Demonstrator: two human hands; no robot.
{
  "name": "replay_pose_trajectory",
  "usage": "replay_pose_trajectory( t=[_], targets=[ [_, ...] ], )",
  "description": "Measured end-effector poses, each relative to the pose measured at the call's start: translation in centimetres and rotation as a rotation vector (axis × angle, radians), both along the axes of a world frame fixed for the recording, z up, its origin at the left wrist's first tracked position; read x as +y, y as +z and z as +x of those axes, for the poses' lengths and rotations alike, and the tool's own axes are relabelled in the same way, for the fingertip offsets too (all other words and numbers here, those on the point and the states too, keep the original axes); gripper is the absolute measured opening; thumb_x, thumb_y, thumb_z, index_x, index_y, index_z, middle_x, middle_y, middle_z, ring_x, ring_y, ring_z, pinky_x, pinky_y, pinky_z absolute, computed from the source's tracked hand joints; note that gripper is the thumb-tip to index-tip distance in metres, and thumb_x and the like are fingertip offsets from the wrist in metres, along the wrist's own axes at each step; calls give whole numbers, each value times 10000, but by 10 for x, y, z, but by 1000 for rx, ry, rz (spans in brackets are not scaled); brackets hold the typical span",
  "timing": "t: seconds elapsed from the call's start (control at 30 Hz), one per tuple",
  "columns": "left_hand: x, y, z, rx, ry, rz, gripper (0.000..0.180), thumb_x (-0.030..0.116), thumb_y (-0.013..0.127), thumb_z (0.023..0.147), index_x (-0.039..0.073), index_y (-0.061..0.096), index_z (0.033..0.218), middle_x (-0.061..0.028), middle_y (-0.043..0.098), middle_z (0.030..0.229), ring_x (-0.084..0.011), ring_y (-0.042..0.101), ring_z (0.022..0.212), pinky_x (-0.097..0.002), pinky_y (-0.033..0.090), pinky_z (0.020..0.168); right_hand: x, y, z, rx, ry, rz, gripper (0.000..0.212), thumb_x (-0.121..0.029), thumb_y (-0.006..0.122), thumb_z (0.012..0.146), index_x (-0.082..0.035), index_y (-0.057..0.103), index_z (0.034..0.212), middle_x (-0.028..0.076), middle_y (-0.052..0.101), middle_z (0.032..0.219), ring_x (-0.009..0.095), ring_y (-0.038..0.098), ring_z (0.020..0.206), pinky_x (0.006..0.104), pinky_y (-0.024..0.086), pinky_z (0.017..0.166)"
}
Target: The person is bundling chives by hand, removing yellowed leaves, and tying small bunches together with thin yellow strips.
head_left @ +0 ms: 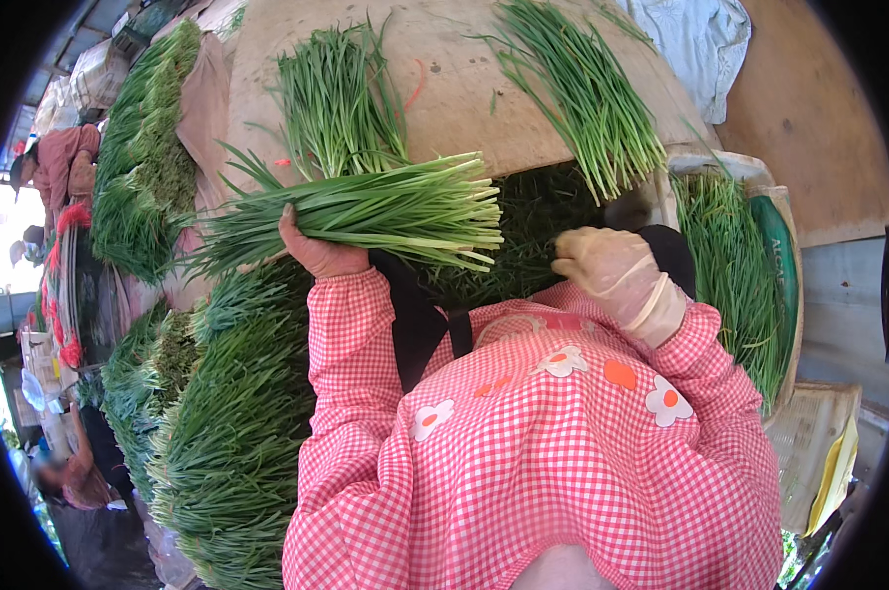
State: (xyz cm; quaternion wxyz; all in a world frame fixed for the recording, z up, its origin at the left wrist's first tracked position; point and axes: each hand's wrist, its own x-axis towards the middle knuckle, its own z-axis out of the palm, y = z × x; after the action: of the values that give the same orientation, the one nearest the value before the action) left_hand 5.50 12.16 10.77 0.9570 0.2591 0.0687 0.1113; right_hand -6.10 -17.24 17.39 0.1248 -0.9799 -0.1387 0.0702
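My left hand point(324, 254) is closed around a thick bunch of garlic chives point(395, 211), held level in front of me. The pale stem ends of this bunch point right and its green leaf tips trail left. To the right of those stems is my right hand point(616, 275), in a thin whitish glove, with its fingers curled in. Whatever it may hold is hidden. Loose dark green leaves point(533, 231) lie low between the two hands. Beyond the held bunch, a second bunch of chives point(336, 103) rests on the wooden board point(454, 84), and another bunch point(597, 108) lies slantwise toward the right.
Large piles of chives point(238, 442) stand at my left, with more heaped farther back point(149, 147). At my right is a crate point(793, 285) packed with chives. A pale cloth point(695, 49) hangs over the board's far right. Other people point(66, 167) are at the far left.
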Motion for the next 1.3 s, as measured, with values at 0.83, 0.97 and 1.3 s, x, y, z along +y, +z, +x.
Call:
replay_pose_trajectory(
  t=[0.83, 0.97, 1.3],
  targets=[
    [-17, 5, -2, 49, -21, -7, 321, 313, 477, 817, 39, 528, 978, -126, 605, 913, -278, 591, 813, -426, 482, 770, 51, -19, 43, -68, 41, 171, 301, -353, 570, 798, -55, 611, 821, 145, 607, 754, 337, 590, 713, 416, 460, 634],
    [-17, 3, -5, 91, -55, 20, 303, 312, 478, 818, 45, 531, 952, -120, 604, 887, -270, 589, 796, -421, 483, 752, 59, -36, 49, -77, -31, 335, 282, -339, 575, 784, -59, 604, 806, 148, 606, 756, 341, 588, 718, 431, 459, 639],
    [7, 2, 0, 55, 42, -4, 362, 336, 471, 812, 41, 552, 1005, -133, 598, 990, -297, 577, 886, -451, 467, 822, 5, -67, 39, 166, -111, -137, 179, -228, 555, 789, -62, 618, 815, 154, 631, 738, 326, 625, 711, 418, 493, 631]
  ],
)
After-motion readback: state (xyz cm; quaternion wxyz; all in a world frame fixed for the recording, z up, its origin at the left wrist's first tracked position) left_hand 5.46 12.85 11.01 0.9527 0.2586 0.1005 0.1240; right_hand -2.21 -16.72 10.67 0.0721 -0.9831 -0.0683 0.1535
